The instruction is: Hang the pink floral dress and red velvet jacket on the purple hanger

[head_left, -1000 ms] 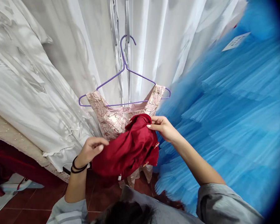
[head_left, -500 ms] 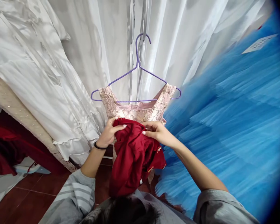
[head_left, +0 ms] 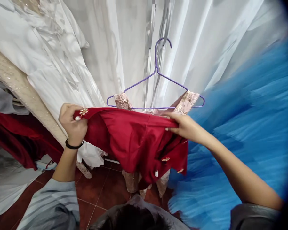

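Note:
Stretched between my two hands is a red garment (head_left: 132, 134) with gold, flower-like trims and a small white tag; its exact kind is unclear. My left hand (head_left: 73, 123) is closed on its left end, beside a gold and pearl ornament (head_left: 83, 112). Near the right end, my right hand (head_left: 186, 126) pinches the upper edge between thumb and fingers. Behind the cloth, a pink and gold patterned dress (head_left: 187, 101) hangs on a purple hanger (head_left: 156, 68). The red cloth hides most of its bodice.
White dresses (head_left: 52, 60) hang at the left, near a beige sequined fabric (head_left: 24, 86) and dark red clothing (head_left: 21, 140). A large blue tulle dress (head_left: 249, 134) fills the right side. White curtains (head_left: 132, 41) form the back, above a red tiled floor (head_left: 103, 191).
My left hand has moved left and up to the garment's end, drawing its upper edge out wide. My right hand has shifted slightly right. The view has turned, so the hanger appears further right.

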Motion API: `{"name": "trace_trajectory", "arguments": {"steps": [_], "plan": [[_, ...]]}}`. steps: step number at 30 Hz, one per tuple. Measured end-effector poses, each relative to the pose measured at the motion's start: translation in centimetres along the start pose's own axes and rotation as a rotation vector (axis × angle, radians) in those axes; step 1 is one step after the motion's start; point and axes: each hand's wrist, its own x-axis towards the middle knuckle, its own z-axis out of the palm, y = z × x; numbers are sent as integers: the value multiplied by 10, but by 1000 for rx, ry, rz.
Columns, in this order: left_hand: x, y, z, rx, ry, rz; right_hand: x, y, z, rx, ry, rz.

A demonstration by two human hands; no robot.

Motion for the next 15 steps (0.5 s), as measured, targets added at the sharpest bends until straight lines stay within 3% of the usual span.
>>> {"name": "trace_trajectory", "arguments": {"steps": [1,2,4,6,7,11,15], "plan": [[-1,-2,-3,23,-14,0,6,-2,-3,-56,135,15],[-2,-4,-5,6,-95,-53,11,-4,-2,-93,181,15],[-3,-11,-8,-100,-346,-261,20,-8,9,-111,-3,-28],[-3,-17,-13,-213,-446,-448,30,-14,30,-93,-256,-93],[-2,-18,-16,-261,-391,-508,35,-19,43,-75,-291,-127],[10,-10,-33,-453,-76,-654,64,-54,99,193,-141,-316],[29,-3,-54,-517,-5,-723,98,-106,135,505,-358,-303]]}}
